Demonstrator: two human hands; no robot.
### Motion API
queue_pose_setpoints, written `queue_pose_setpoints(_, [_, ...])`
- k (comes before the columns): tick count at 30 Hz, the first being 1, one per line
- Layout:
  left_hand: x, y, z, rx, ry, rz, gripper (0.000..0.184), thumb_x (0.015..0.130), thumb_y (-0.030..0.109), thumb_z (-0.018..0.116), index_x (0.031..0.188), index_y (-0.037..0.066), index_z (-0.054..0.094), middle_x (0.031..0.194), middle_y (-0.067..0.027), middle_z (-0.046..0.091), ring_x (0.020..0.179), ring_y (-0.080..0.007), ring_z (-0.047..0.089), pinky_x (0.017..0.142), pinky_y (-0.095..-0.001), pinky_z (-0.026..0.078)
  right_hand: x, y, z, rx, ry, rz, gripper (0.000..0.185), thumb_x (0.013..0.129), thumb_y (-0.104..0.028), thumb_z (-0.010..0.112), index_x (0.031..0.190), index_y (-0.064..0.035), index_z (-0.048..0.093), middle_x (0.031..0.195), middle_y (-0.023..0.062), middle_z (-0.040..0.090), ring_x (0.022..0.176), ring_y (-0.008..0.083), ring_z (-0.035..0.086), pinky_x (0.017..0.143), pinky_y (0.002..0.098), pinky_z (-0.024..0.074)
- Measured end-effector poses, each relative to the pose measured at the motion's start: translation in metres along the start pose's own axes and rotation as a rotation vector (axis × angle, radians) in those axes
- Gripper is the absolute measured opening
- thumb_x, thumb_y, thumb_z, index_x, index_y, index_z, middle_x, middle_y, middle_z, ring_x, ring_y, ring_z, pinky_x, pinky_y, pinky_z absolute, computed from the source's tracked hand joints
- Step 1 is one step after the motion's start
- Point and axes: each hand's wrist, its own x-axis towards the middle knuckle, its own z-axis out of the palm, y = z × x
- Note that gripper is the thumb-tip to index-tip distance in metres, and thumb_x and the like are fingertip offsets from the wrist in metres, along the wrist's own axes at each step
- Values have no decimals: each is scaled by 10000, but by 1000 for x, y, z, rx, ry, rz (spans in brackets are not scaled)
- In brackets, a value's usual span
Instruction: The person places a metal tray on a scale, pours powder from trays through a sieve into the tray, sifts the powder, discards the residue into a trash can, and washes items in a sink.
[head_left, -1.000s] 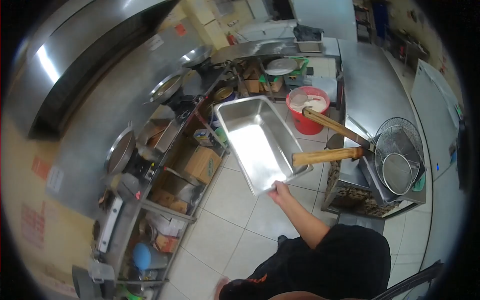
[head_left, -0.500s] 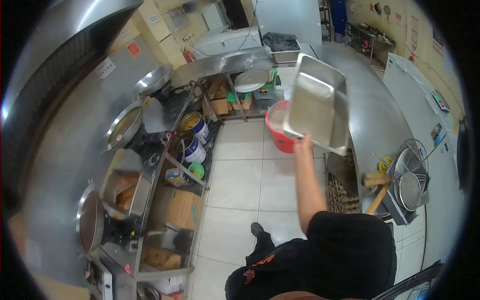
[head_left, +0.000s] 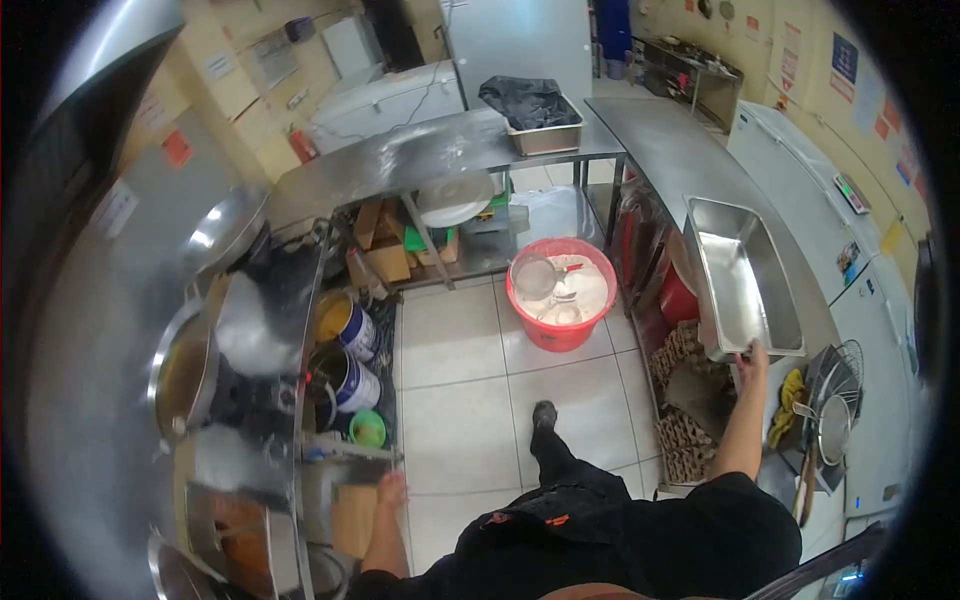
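Note:
My right hand (head_left: 752, 362) grips the near rim of a deep rectangular steel pan (head_left: 742, 275). The pan is over the inner edge of the right-hand counter, its shiny inside facing up and holding nothing; whether it rests on the counter is unclear. My left hand (head_left: 392, 490) hangs low by the left stove bench, near a cardboard box (head_left: 355, 520). It is small and blurred, so its fingers do not show clearly. On the floor ahead stands a red bucket (head_left: 560, 335) of white powder, with a sieve (head_left: 534, 277) lying on top.
Woks (head_left: 180, 370) and a steel tray of orange-brown liquid (head_left: 240, 540) line the left bench. Paint-style tins (head_left: 357, 385) sit beneath it. A black-bagged steel pan (head_left: 545, 138) stands on the back counter. Strainers (head_left: 832, 425) lie at right; egg trays (head_left: 690, 440) are stacked below.
The pan has swung from in front of me down and right to the right counter, still in my right hand. My left hand has come into view, and the red bucket is now uncovered.

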Motion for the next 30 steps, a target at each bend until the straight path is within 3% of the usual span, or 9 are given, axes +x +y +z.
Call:
queue_pose_setpoints(4, [90, 196, 25, -122, 162, 345, 286, 962, 329, 630, 1166, 129, 618, 841, 21, 628, 743, -118, 610, 571, -283, 479, 25, 10, 3, 91, 140, -99, 475, 932, -411, 621, 1222, -45, 531, 1056, 122, 649, 842, 270, 662, 639, 369, 585])
queue_pose_setpoints(7, [146, 262, 56, -15, 54, 452, 298, 966, 345, 626, 1179, 138, 618, 866, 17, 642, 766, -125, 621, 570, -274, 477, 16, 40, 59, 381, 469, -343, 527, 969, -456, 536, 1215, 10, 555, 1051, 151, 661, 867, 291, 654, 694, 396, 556])
queue_pose_setpoints(9, [167, 282, 81, 159, -129, 283, 336, 962, 357, 627, 1213, 135, 609, 955, -14, 658, 805, -143, 639, 594, -293, 490, 24, 100, 85, 164, 486, -216, 518, 996, -429, 477, 1214, 36, 547, 986, 155, 658, 782, 247, 623, 623, 349, 509])
queue_pose_setpoints(11, [196, 283, 101, 407, -402, 147, 336, 960, 332, 622, 1227, 129, 604, 991, -30, 658, 819, -160, 644, 610, -323, 504, 18, 168, 233, 0, 517, 68, 242, 938, -239, 560, 853, -21, 622, 753, 101, 652, 611, 197, 579, 534, 313, 452])
queue_pose_setpoints(12, [196, 288, 111, 500, -465, 56, 334, 959, 325, 620, 1229, 130, 604, 996, -30, 656, 826, -162, 643, 618, -325, 504, 41, 208, 261, -93, -25, 68, 185, 931, -218, 597, 850, -53, 622, 703, 18, 623, 548, 115, 532, 493, 246, 403])
queue_pose_setpoints(15, [219, 313, 123, 626, -547, -127, 328, 957, 304, 615, 1236, 133, 603, 1014, -31, 652, 846, -168, 641, 644, -332, 505, -1, 177, 489, -343, -402, 1, 209, 951, -202, 636, 1086, -52, 688, 859, -5, 656, 704, 67, 591, 582, 218, 463])
queue_pose_setpoints(18, [273, 360, 124, 650, -542, -216, 324, 954, 283, 610, 1243, 136, 603, 1031, -31, 648, 867, -175, 639, 669, -338, 506, 23, 150, 676, -575, -751, -530, 246, 930, -193, 667, 1079, 1, 696, 936, 35, 696, 821, 101, 619, 735, 266, 506])
queue_pose_setpoints(25, [466, 551, 89, 467, -386, -100, 324, 948, 234, 597, 1259, 144, 601, 1072, -33, 639, 915, -190, 633, 729, -353, 508, 96, 113, 1030, -942, -777, -920, 243, 920, -205, 616, 1061, -37, 720, 1197, 146, 673, 1047, 286, 648, 880, 407, 506])
queue_pose_setpoints(30, [546, 712, 91, 175, -255, 66, 340, 943, 218, 604, 1274, 140, 603, 1010, -22, 641, 893, -178, 628, 730, -324, 496, 194, 169, 1147, -1697, -367, -564, 320, 830, -147, 537, 1077, -62, 722, 1389, 189, 546, 1269, 418, 509, 1020, 586, 409])
